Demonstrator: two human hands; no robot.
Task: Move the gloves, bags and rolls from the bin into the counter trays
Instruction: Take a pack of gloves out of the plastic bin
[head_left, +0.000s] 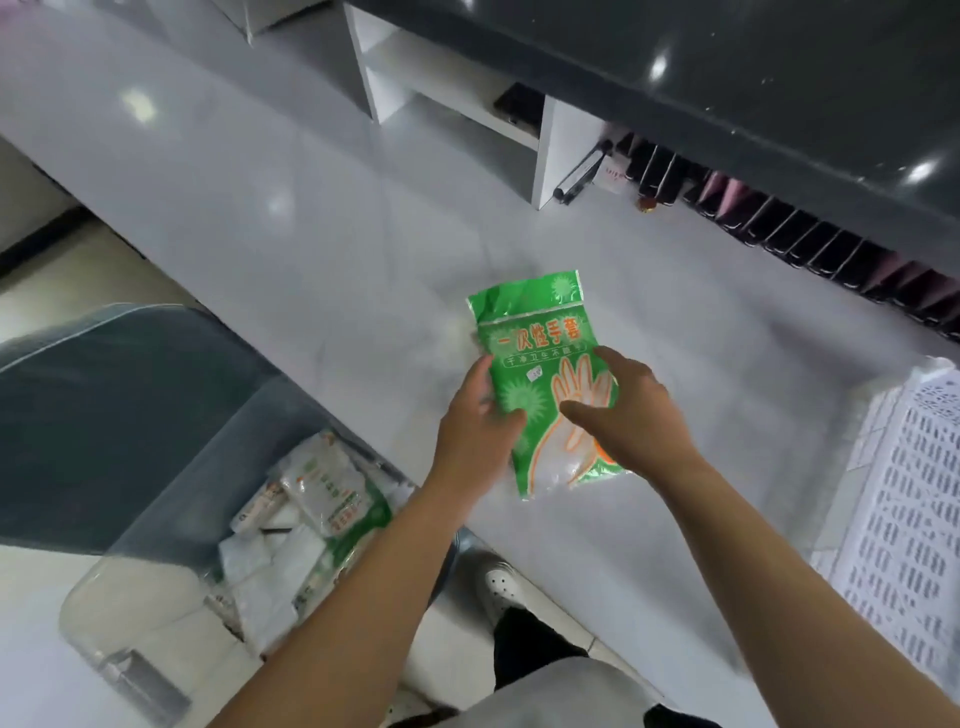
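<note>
— While both hands are over the white counter, what exactly are they holding?

— A green pack of disposable gloves, printed with an orange hand outline. The left hand grips its left edge, thumb curled over the front. The right hand holds the right side, thumb laid across the printed hand, fingers wrapped behind.

— Is the pack resting on the counter?

— I can't tell; it sits low over the surface, tilted, top end pointing away from the person.

— And the bin?

— A clear plastic bin stands on the floor at lower left, below the counter's edge. White and green packets lie piled inside it.

— Any tray nearby?

— A white perforated tray sits on the counter at the right edge, well apart from the pack.

— What's behind?

— White open shelving, and a row of dark and pink items under a dark upper ledge.
</note>
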